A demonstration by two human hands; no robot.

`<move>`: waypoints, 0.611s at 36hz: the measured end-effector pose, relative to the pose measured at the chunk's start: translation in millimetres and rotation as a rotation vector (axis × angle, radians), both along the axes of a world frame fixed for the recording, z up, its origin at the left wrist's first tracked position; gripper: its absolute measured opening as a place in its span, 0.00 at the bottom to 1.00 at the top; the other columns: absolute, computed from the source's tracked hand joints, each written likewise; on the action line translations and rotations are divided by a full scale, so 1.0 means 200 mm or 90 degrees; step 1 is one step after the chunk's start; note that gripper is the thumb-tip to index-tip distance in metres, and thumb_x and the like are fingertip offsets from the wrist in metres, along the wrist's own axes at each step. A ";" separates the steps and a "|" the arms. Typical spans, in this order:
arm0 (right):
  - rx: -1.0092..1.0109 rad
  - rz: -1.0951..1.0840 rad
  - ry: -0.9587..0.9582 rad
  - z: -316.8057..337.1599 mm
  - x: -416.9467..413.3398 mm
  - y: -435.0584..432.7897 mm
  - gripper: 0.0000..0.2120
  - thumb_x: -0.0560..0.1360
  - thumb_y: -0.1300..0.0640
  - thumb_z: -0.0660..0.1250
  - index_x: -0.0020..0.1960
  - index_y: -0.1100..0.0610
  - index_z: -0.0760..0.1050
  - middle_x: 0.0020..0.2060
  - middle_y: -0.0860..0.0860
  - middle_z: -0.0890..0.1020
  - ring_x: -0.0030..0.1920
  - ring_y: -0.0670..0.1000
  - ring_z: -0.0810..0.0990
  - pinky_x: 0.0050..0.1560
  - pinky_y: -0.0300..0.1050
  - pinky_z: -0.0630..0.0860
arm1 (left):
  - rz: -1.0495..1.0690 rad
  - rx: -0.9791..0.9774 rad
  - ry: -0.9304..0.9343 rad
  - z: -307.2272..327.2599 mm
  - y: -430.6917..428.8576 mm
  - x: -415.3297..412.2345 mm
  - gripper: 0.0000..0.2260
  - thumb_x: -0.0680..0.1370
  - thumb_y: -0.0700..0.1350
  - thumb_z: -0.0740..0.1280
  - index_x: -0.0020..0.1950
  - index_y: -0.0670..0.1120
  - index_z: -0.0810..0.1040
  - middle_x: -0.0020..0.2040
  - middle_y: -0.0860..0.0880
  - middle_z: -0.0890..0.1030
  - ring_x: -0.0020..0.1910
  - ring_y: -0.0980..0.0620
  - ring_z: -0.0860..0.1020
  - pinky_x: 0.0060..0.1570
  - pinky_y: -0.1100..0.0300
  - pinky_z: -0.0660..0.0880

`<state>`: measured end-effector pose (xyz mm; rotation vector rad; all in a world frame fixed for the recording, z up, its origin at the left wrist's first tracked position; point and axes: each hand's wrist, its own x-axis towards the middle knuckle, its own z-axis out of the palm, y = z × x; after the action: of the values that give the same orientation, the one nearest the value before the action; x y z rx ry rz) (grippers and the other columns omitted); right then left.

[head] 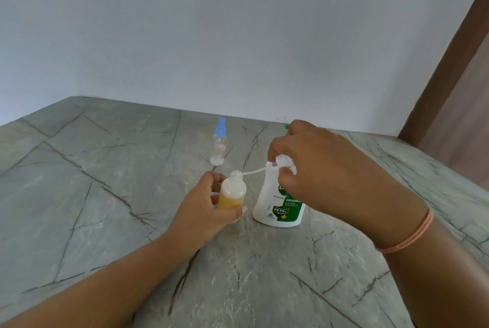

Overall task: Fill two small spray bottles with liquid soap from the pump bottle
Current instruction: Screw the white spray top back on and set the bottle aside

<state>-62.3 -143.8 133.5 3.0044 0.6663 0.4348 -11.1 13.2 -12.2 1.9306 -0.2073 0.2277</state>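
Your left hand (203, 208) grips the uncapped spray bottle (232, 194) (partly yellow-filled), your right hand (312, 166) curling its fingers over the pump bottle (275, 208) head.

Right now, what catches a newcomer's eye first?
Mid-table, the left hand grips an uncapped small bottle part-filled with yellow liquid. The right hand grips the head of the white-and-green pump bottle beside it, a thin white line running to the small bottle's mouth. A blue-capped spray bottle stands behind them.
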 end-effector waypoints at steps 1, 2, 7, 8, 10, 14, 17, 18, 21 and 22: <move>-0.013 0.012 -0.004 0.01 0.01 0.01 0.14 0.76 0.57 0.60 0.60 0.46 0.72 0.51 0.47 0.69 0.51 0.47 0.70 0.48 0.41 0.73 | 0.000 0.000 -0.001 0.00 0.00 0.00 0.21 0.66 0.48 0.76 0.49 0.58 0.67 0.49 0.60 0.75 0.47 0.63 0.75 0.41 0.71 0.70; -0.030 0.023 -0.007 0.01 0.02 0.02 0.16 0.76 0.59 0.60 0.62 0.46 0.72 0.53 0.47 0.70 0.53 0.48 0.70 0.49 0.42 0.73 | 0.000 0.000 -0.002 0.00 0.00 0.00 0.21 0.66 0.48 0.77 0.48 0.59 0.67 0.49 0.61 0.75 0.47 0.63 0.74 0.40 0.71 0.70; -0.088 0.084 -0.015 0.04 0.07 0.09 0.19 0.76 0.59 0.61 0.64 0.43 0.69 0.56 0.45 0.72 0.56 0.48 0.70 0.47 0.41 0.69 | 0.000 0.003 -0.002 0.00 0.00 0.00 0.21 0.66 0.48 0.77 0.48 0.59 0.67 0.49 0.60 0.75 0.48 0.60 0.76 0.44 0.68 0.72; -0.083 0.097 -0.006 0.05 0.08 0.10 0.18 0.76 0.59 0.62 0.63 0.44 0.69 0.56 0.45 0.73 0.53 0.47 0.71 0.46 0.40 0.68 | 0.000 0.003 -0.003 0.00 0.00 0.00 0.20 0.66 0.48 0.77 0.47 0.59 0.67 0.49 0.60 0.75 0.48 0.60 0.76 0.45 0.68 0.72; -0.076 0.115 0.018 0.06 0.11 0.13 0.15 0.76 0.59 0.63 0.61 0.47 0.70 0.52 0.46 0.74 0.47 0.45 0.70 0.42 0.38 0.66 | 0.001 0.007 -0.005 0.00 0.00 0.00 0.20 0.66 0.48 0.77 0.47 0.59 0.67 0.48 0.61 0.75 0.48 0.61 0.75 0.43 0.69 0.71; -0.065 0.117 0.071 0.05 0.19 0.17 0.14 0.76 0.62 0.63 0.59 0.51 0.72 0.45 0.46 0.71 0.44 0.44 0.69 0.34 0.29 0.61 | 0.004 0.019 -0.002 0.00 0.00 0.00 0.21 0.66 0.49 0.76 0.46 0.60 0.65 0.47 0.63 0.73 0.46 0.64 0.74 0.40 0.72 0.69; -0.078 0.110 0.122 0.03 0.23 0.19 0.15 0.76 0.63 0.62 0.61 0.52 0.72 0.53 0.49 0.75 0.46 0.44 0.68 0.33 0.27 0.60 | 0.001 0.017 0.000 0.00 0.00 0.00 0.21 0.66 0.49 0.76 0.48 0.60 0.65 0.48 0.63 0.73 0.46 0.64 0.74 0.40 0.72 0.69; -0.084 0.110 0.135 0.02 0.24 0.19 0.15 0.77 0.63 0.62 0.61 0.52 0.72 0.55 0.50 0.75 0.46 0.45 0.68 0.33 0.28 0.60 | -0.001 0.013 0.002 0.00 0.00 0.00 0.21 0.66 0.49 0.76 0.48 0.59 0.66 0.48 0.62 0.74 0.46 0.64 0.74 0.40 0.71 0.70; -0.107 0.108 0.155 0.00 0.25 0.20 0.15 0.77 0.63 0.62 0.62 0.52 0.72 0.56 0.51 0.74 0.47 0.45 0.67 0.39 0.35 0.63 | -0.005 0.000 0.007 0.00 0.00 0.00 0.20 0.66 0.49 0.76 0.47 0.59 0.66 0.48 0.62 0.75 0.47 0.63 0.75 0.42 0.70 0.72; -0.108 0.108 0.159 -0.01 0.26 0.21 0.15 0.77 0.63 0.62 0.61 0.52 0.73 0.55 0.51 0.74 0.47 0.45 0.67 0.42 0.36 0.63 | -0.006 -0.005 0.009 0.00 0.00 0.00 0.20 0.66 0.49 0.76 0.48 0.59 0.66 0.48 0.62 0.75 0.47 0.63 0.75 0.43 0.69 0.73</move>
<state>-10.5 -102.7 132.0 2.8755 0.9282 0.0021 -10.9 13.1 -12.4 1.9227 -0.2068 0.2084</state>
